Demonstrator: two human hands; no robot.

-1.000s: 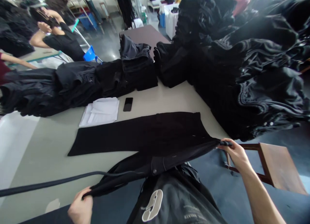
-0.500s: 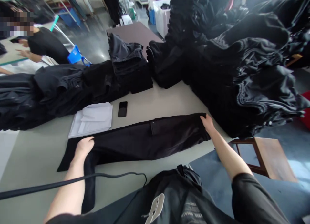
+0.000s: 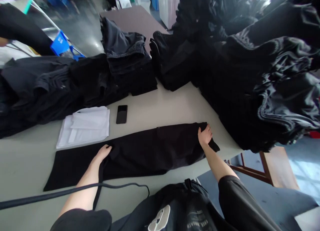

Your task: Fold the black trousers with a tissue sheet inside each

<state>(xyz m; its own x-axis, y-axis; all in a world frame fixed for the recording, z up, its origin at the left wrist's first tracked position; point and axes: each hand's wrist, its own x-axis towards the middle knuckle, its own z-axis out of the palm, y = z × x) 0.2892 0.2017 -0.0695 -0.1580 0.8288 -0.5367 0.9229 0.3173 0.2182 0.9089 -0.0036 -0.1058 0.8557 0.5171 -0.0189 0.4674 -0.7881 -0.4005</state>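
A pair of black trousers (image 3: 142,151) lies lengthwise across the pale table (image 3: 175,106), with a fold hanging toward the front edge at the left. My left hand (image 3: 102,153) is closed on the cloth left of the middle, thumb and fingers pinching a fold. At the right end my right hand (image 3: 205,135) rests on the cloth, its fingers spread over the end. Behind the trousers are white sheets (image 3: 86,126) and a black phone (image 3: 122,114).
Dark folded garments (image 3: 82,81) line the table's back left. A tall heap of black garments (image 3: 232,81) fills the right. A black cable (image 3: 57,193) crosses over my left forearm. A wooden stool (image 3: 280,164) stands at the right. Another person's dark sleeve (image 3: 22,28) shows at upper left.
The right end of the trousers has come down flatter, and my right hand has moved from gripping its corner to lying on it. My left hand has shifted right with the cloth. The view has tilted down.
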